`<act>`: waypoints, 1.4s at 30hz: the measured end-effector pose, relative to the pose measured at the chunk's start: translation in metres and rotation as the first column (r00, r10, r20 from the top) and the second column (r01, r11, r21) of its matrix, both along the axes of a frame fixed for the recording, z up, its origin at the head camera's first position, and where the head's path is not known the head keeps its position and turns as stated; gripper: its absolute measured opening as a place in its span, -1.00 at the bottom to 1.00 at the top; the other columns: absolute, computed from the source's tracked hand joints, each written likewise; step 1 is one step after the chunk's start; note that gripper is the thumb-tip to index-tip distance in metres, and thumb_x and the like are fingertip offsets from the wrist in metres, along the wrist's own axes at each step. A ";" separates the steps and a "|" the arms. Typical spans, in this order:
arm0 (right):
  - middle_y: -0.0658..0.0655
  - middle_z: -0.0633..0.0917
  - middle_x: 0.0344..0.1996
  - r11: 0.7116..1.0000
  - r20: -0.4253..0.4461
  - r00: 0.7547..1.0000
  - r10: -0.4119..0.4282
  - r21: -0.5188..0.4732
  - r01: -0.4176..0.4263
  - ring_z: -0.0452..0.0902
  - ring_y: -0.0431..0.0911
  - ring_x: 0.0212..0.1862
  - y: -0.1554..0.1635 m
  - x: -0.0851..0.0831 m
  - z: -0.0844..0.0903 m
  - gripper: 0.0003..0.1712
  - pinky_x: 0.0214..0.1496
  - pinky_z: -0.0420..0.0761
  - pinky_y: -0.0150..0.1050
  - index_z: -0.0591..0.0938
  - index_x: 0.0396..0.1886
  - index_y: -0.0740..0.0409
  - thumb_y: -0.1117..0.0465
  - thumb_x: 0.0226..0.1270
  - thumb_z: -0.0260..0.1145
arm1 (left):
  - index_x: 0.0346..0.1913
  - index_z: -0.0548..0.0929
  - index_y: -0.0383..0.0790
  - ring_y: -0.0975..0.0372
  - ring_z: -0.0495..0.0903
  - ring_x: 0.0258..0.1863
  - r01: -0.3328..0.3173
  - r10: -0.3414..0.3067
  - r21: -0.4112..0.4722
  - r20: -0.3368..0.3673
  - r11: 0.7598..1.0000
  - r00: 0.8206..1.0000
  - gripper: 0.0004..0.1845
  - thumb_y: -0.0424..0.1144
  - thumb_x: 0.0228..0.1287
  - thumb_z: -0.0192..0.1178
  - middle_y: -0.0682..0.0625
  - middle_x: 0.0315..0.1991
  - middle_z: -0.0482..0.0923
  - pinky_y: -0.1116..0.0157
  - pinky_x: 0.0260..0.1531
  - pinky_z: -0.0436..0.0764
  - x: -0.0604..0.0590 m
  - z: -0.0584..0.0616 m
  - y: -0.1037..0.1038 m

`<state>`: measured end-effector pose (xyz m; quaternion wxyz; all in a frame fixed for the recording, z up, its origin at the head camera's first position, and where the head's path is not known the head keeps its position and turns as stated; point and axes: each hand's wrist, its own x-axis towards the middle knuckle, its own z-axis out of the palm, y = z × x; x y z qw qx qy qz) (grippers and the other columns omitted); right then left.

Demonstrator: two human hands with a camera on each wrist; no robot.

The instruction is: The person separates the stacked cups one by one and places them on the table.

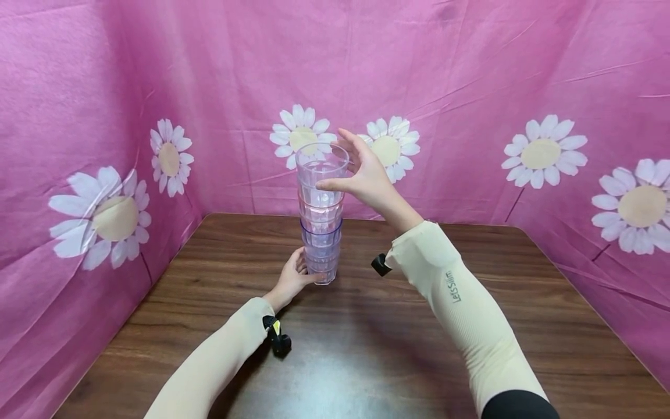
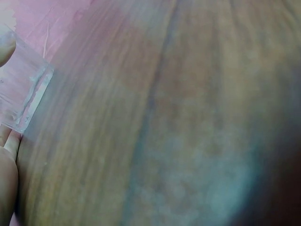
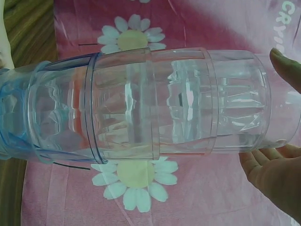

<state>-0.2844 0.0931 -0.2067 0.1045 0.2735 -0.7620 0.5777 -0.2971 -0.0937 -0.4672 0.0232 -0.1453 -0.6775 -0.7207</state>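
A tall stack of clear plastic cups (image 1: 321, 218) stands upright near the middle of the table, nested one in another. Some have coloured rims, blue and reddish. My left hand (image 1: 291, 280) grips the lowest cup (image 1: 321, 272) from the left, thumb across its front. The left wrist view shows the thick base (image 2: 35, 101) of that cup between thumb and fingers. Up at the top, my right hand (image 1: 366, 174) holds the uppermost cup (image 3: 240, 101), its thumb on one side and its fingers on the other. Whether the stack's base touches the table is unclear.
The dark wooden table (image 1: 419, 326) reaches back to a pink cloth (image 1: 445, 64) with white daisies, which hangs behind and on both sides. Black wrist devices (image 1: 280, 343) sit on both pale sleeves.
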 end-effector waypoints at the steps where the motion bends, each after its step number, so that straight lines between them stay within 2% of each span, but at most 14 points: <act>1: 0.15 0.36 0.43 1.000 0.007 1.000 0.003 -0.001 -0.003 0.30 -0.11 0.40 0.000 0.000 0.001 0.19 0.44 0.30 -0.19 0.13 0.56 0.11 0.32 -0.03 0.62 | 0.33 0.26 -0.50 -0.12 0.41 0.26 0.003 -0.003 0.002 -0.005 1.000 1.000 -0.20 -0.67 -0.03 0.37 -0.40 0.23 0.43 0.06 0.32 0.39 0.000 0.000 0.000; 12: 0.17 0.40 0.42 0.998 0.048 0.999 0.025 -0.065 -0.022 0.39 -0.10 0.35 -0.004 -0.001 0.006 0.19 0.40 0.33 -0.30 0.16 0.54 0.23 0.44 -0.09 0.61 | 0.34 0.26 -0.53 -0.12 0.43 0.24 -0.017 0.017 -0.004 -0.006 1.000 1.000 -0.20 -0.69 -0.03 0.35 -0.43 0.22 0.43 0.02 0.32 0.39 -0.003 0.000 -0.002; 24: 0.15 0.51 0.33 0.992 0.054 0.998 -0.023 -0.127 0.030 0.47 -0.07 0.28 -0.003 0.003 0.009 0.10 0.32 0.46 -0.24 0.31 0.48 0.21 0.45 -0.11 0.62 | 0.34 0.27 -0.51 -0.09 0.44 0.23 -0.012 0.012 0.011 0.022 1.000 1.000 -0.21 -0.68 -0.01 0.35 -0.40 0.23 0.44 0.10 0.30 0.42 0.000 -0.002 0.000; 34: 0.18 0.52 0.32 0.964 0.050 0.999 0.007 -0.266 0.007 0.49 -0.02 0.27 0.000 0.007 0.017 0.07 0.24 0.54 -0.21 0.35 0.46 0.22 0.53 -0.15 0.58 | 0.33 0.27 -0.51 -0.09 0.44 0.24 -0.015 0.015 0.005 0.015 1.000 1.000 -0.22 -0.67 -0.01 0.36 -0.40 0.24 0.44 0.08 0.30 0.41 0.001 -0.002 0.000; 42: 0.15 0.50 0.33 0.937 0.026 0.999 0.026 -0.349 -0.015 0.49 0.01 0.25 0.005 0.011 0.027 0.05 0.28 0.52 -0.13 0.34 0.46 0.24 0.59 -0.12 0.53 | 0.34 0.26 -0.52 -0.10 0.44 0.24 -0.017 0.017 0.000 0.016 1.000 1.000 -0.21 -0.69 -0.01 0.34 -0.42 0.24 0.43 0.10 0.28 0.43 0.000 -0.002 0.001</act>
